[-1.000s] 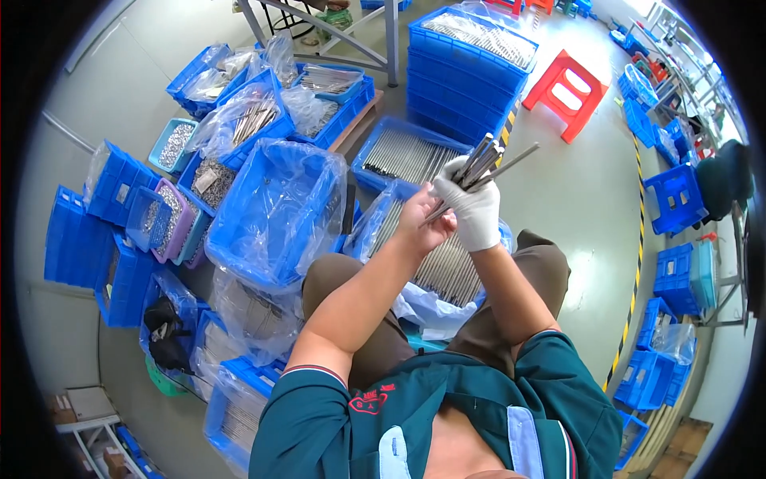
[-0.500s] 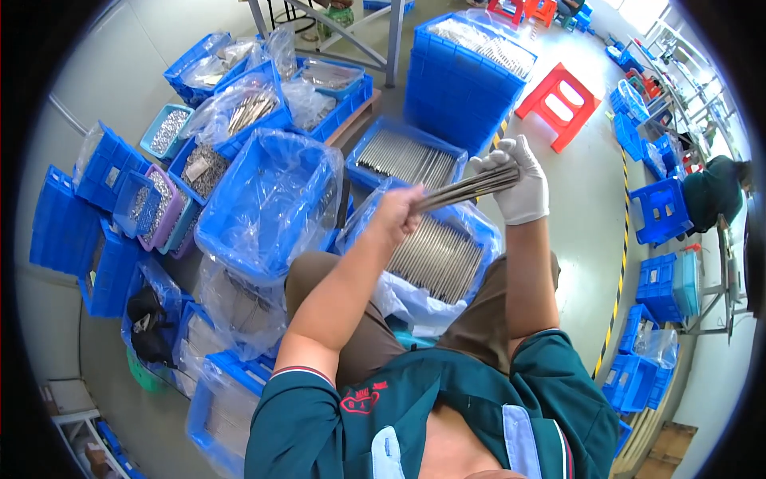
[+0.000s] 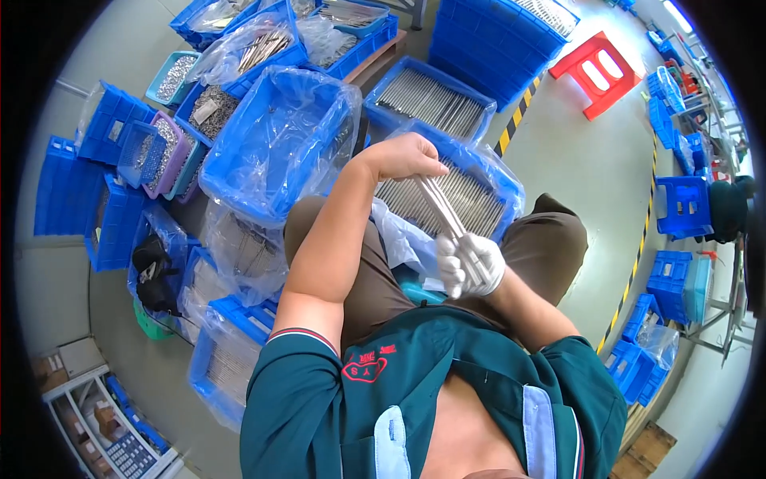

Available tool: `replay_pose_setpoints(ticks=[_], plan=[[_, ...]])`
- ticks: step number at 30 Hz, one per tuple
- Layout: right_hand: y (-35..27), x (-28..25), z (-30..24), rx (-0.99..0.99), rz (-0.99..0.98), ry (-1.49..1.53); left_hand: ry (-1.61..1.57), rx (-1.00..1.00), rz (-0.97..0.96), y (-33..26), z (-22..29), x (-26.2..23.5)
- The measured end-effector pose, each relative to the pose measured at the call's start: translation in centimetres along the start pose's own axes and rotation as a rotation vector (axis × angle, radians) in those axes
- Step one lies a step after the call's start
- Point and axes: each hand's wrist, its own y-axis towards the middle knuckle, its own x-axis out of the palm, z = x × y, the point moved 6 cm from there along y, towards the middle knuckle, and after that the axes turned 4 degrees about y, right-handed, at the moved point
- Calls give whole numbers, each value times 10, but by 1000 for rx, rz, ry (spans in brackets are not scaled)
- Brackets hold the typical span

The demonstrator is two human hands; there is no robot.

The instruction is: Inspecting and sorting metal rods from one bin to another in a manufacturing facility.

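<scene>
My right hand (image 3: 471, 265), in a white glove, grips the near end of a bundle of thin metal rods (image 3: 441, 206) just above my lap. My bare left hand (image 3: 407, 156) pinches the far end of the same bundle. Under the hands, between my knees, sits a blue crate lined with clear plastic (image 3: 501, 169), and it is full of similar rods. An empty blue crate lined with plastic (image 3: 275, 140) stands to my left.
Another blue crate of rods (image 3: 427, 97) lies further ahead, beside a tall stack of blue crates (image 3: 499, 36). Several bins of small metal parts (image 3: 163, 140) crowd the left. A red stool (image 3: 594, 68) and a yellow-black floor line (image 3: 638, 255) are to the right.
The rod bundle came down from raised in front of me to my lap. My gloved right hand moved from the far end toward my body; my left hand now holds the far end.
</scene>
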Motion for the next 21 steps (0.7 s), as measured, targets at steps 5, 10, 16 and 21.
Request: replay_pose_setpoints(ticks=[5,10,16,21], plan=[[16,-4,-3,142,113,-145,69,33,209,1,7,-16],[3,12,-74,-141,554,-1121,-774,119,690,-5,-38,-70],[-13,34,-143,-488,846,-1858,-1280,197,502,0,-34,-50],[-13,10,-146,-527,891,-1573,-1253,206,436,3,-22,-41]])
